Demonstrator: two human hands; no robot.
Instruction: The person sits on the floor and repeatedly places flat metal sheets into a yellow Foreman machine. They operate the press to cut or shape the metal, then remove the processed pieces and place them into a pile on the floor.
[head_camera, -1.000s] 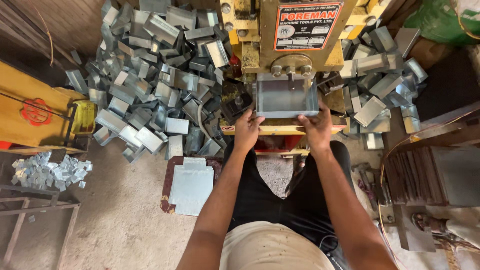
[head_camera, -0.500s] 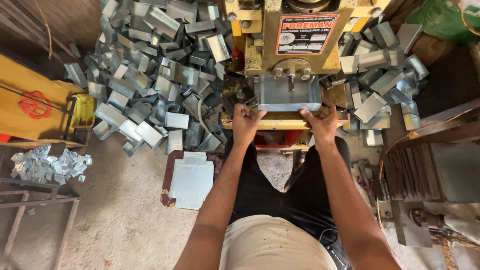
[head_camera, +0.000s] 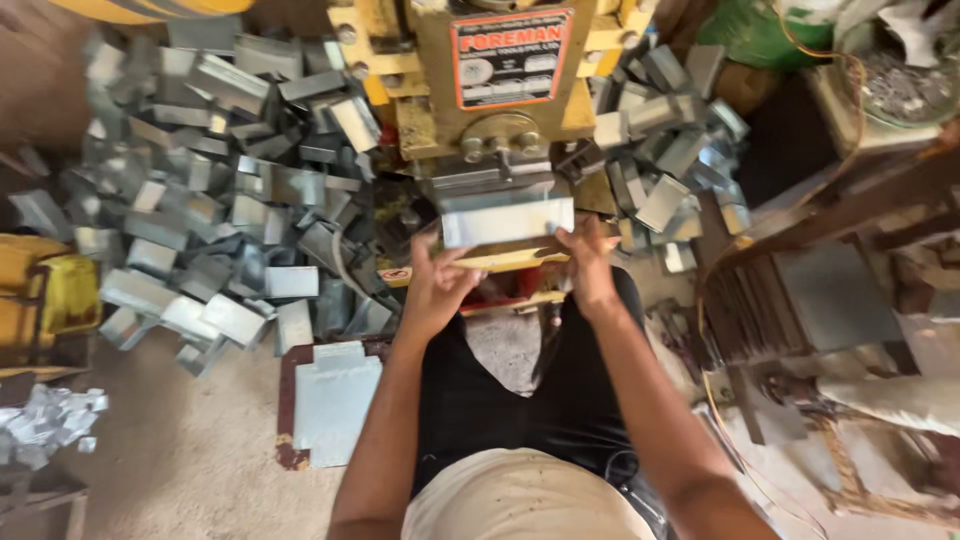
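Note:
A bent, shiny metal sheet piece (head_camera: 505, 220) sits at the front of the yellow press machine (head_camera: 500, 100), just under its die. My right hand (head_camera: 590, 265) grips the piece's right end. My left hand (head_camera: 435, 280) is at its lower left corner, fingers partly spread and blurred, touching the edge. Both forearms reach forward from my lap to the press.
Heaps of bent metal pieces lie left (head_camera: 220, 200) and right (head_camera: 670, 150) of the press. A stack of flat sheets (head_camera: 335, 400) rests on the floor by my left knee. Dark plates (head_camera: 780, 310) stand at the right, small scraps (head_camera: 50, 420) at far left.
Both hands have moved from the press bed up to the ends of the metal piece, which now sits forward and shows its bright face. The view has shifted closer and blurred.

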